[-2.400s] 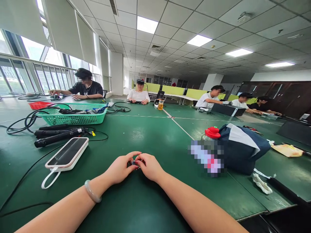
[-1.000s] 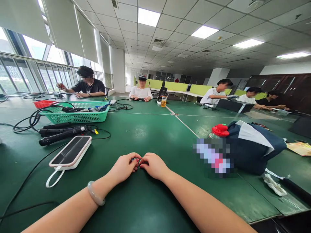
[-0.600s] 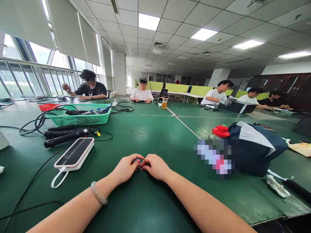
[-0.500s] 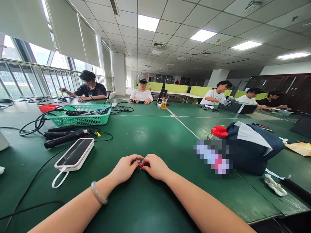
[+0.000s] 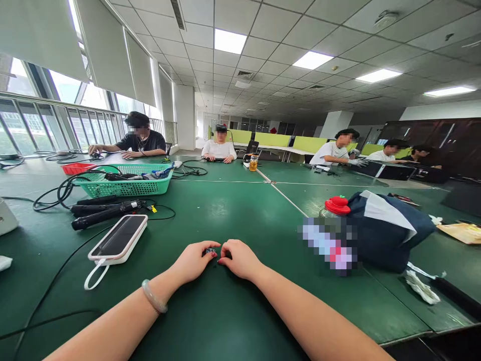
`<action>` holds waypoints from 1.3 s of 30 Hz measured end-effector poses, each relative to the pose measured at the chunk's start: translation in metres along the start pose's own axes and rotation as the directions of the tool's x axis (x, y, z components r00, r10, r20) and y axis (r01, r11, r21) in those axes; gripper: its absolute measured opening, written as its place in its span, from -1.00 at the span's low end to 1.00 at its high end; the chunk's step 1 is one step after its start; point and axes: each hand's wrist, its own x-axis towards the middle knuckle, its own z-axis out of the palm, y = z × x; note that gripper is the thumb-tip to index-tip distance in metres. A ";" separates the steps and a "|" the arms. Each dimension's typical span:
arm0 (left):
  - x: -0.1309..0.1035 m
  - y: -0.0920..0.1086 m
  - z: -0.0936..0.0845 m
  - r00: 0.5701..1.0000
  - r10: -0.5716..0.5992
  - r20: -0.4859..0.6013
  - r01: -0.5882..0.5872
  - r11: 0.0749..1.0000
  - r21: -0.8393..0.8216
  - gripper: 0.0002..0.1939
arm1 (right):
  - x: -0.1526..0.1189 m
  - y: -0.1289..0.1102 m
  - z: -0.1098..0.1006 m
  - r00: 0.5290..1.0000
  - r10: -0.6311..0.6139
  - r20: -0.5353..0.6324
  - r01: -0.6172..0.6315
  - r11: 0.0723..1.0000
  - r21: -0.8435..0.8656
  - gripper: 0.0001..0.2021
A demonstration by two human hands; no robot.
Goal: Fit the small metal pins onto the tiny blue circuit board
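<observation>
A small dark, shiny object (image 5: 211,250), too small to name, sits between the thumb and fingers of my left hand (image 5: 196,260), which is closed on it low over the green table (image 5: 221,205). Just to its right, my right hand (image 5: 240,258) has its fingers curled with thumb and fingertips close together; what they hold, if anything, is too small to tell. A narrow gap separates the fingertips of the two hands. Tiny dark specks lie on the table below the fingertips.
At left are a phone on a white block (image 5: 119,240), black cylindrical devices (image 5: 107,213), cables and a green basket (image 5: 124,186). On the right stand a red-lidded jar (image 5: 337,205) and a dark blue bag (image 5: 387,230). Several people sit around the far table.
My fingertips have parted slightly, showing more of the small object in my left hand. The view has shifted a little. At far right, a gloved person's hands have moved lower beside a black box.
</observation>
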 end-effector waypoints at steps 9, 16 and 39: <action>0.001 -0.003 -0.001 1.000 0.009 0.005 -0.009 1.000 0.016 -0.65 | 0.001 0.004 0.000 1.000 0.001 0.023 -0.001 1.000 0.012 -0.84; 0.004 -0.007 0.000 1.000 0.015 0.024 -0.015 1.000 -0.004 -0.64 | 0.001 0.000 -0.005 0.999 0.047 -0.009 -0.045 0.986 0.160 -0.87; 0.005 -0.002 0.000 0.998 0.064 -0.012 -0.065 0.997 -0.045 -0.67 | -0.003 -0.013 -0.007 0.963 0.026 -0.270 0.058 0.953 0.299 -0.84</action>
